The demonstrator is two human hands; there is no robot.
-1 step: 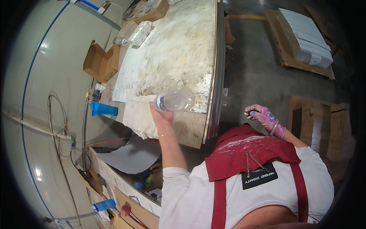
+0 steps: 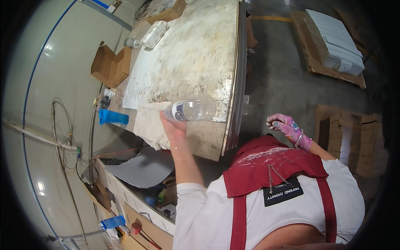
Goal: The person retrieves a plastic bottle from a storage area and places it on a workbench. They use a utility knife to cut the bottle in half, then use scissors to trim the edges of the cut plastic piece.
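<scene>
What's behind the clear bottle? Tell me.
Through the clear bottle, held in the left hand, the stained board shows. The label and hand cover whatever lies directly behind them.

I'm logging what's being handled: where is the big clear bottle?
In the head view, the bottle is in the bare left hand, over the table's near end, mostly right of the pale cloth.

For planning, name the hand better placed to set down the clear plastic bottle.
Probably the bare left hand: it holds the clear plastic bottle over the stained white board; the right hand, in a pink floral glove, is beyond the board's edge.
</scene>
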